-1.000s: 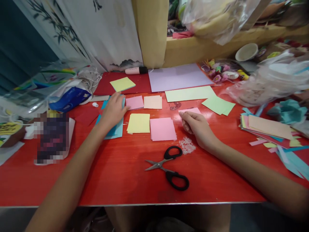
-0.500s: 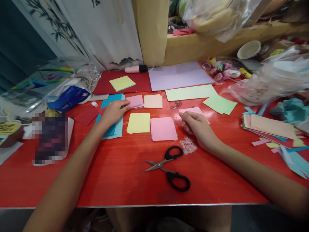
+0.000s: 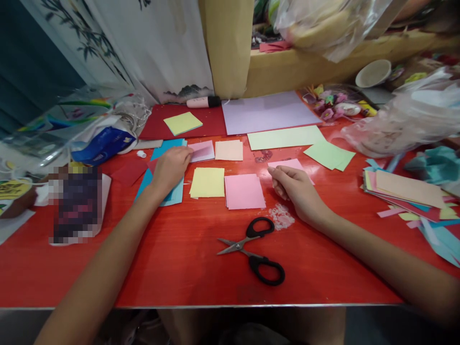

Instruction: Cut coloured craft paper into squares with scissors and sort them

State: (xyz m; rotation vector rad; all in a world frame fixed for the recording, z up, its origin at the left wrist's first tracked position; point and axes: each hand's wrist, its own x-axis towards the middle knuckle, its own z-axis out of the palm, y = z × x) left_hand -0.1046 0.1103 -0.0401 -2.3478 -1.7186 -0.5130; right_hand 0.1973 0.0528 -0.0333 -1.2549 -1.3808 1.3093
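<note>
My left hand [image 3: 171,166] rests on the blue paper sheets [image 3: 163,191], its fingers pinched on the left edge of a small pink paper square [image 3: 202,151], which lifts a little. My right hand [image 3: 295,188] lies on the red table [image 3: 179,268] with fingers curled, touching a pink sheet [image 3: 289,164] behind it. Between the hands lie a yellow square stack [image 3: 207,182] and a pink square stack [image 3: 245,191]. A cream square [image 3: 229,150] sits beside the small pink one. Black-handled scissors [image 3: 256,249] lie open in front.
Lilac sheet [image 3: 268,112], light green sheets [image 3: 282,138], [image 3: 328,155] and a yellow-green square [image 3: 182,122] on dark red paper lie at the back. A pile of coloured paper [image 3: 402,189] and plastic bags [image 3: 406,122] fill the right. A blue packet [image 3: 104,145] sits left.
My left hand slid right from the blue sheets to the small pink square and pinched its edge. My right hand stayed still.
</note>
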